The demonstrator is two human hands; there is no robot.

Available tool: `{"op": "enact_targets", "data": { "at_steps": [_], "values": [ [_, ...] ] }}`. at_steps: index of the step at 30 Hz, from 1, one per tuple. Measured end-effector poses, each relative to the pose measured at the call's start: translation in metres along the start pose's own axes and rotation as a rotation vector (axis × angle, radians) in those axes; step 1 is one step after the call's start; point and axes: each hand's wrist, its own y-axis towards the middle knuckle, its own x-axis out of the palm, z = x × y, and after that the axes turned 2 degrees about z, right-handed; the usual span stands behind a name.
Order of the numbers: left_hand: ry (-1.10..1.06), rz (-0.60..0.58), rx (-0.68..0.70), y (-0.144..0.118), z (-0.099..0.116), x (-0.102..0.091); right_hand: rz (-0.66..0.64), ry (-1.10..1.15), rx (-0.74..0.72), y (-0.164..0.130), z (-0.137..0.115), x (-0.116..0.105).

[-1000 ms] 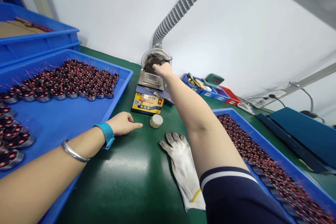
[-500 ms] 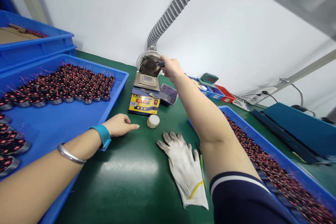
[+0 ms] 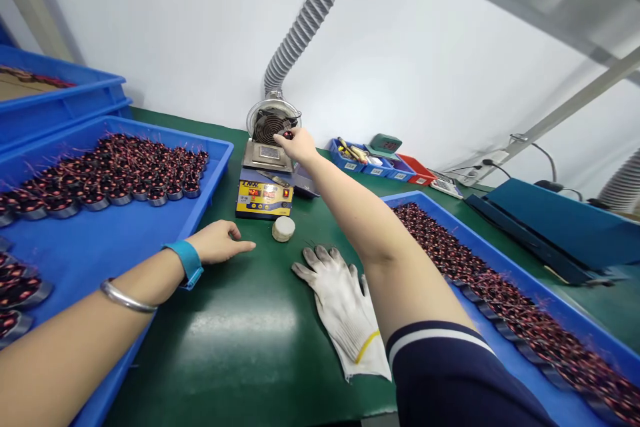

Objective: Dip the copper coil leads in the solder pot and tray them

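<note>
My right hand [image 3: 300, 145] reaches out over the solder pot [image 3: 267, 155] and pinches a small dark round coil part [image 3: 289, 135] with reddish bits on it. The part is above the pot's hot top, in front of the round fume-extractor hood [image 3: 270, 125]; my fingers partly cover it. My left hand [image 3: 221, 242] hovers or rests low over the green table, left of a round white pad [image 3: 283, 229]. Its thumb and index finger stretch out, the other fingers curl loosely, and nothing is in it. The pot's yellow front panel [image 3: 264, 195] shows red digits.
Left stands a blue tray [image 3: 215, 173] of many wired coil parts, with stacked blue bins [image 3: 100, 90] behind. Another blue tray [image 3: 395, 200] of such parts lies right. A white work glove [image 3: 340, 303] lies between. Small bins [image 3: 380, 169] line the wall, and a grey hose [image 3: 310, 13] descends.
My right hand has come down and left toward the pot's top, and the coil part now shows in its fingers. The view has shifted slightly; my left hand stays much the same.
</note>
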Motion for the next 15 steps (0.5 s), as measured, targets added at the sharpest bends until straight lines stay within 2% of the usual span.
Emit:
{"op": "enact_targets", "data": {
  "at_steps": [4,7,12,15],
  "values": [
    [0.004,-0.026,-0.009,0.000,0.000,-0.001,-0.008,-0.023,0.040,0.002,0.002,0.009],
    [0.002,-0.030,-0.011,-0.001,0.001,-0.002,0.017,0.001,0.041,0.003,0.000,0.002],
    [-0.011,-0.024,0.001,0.002,0.000,0.000,0.072,0.252,0.087,-0.009,-0.006,-0.035],
    [0.022,-0.068,0.007,0.000,-0.002,-0.002,0.014,0.497,0.178,-0.038,-0.001,-0.072]
  ]
}}
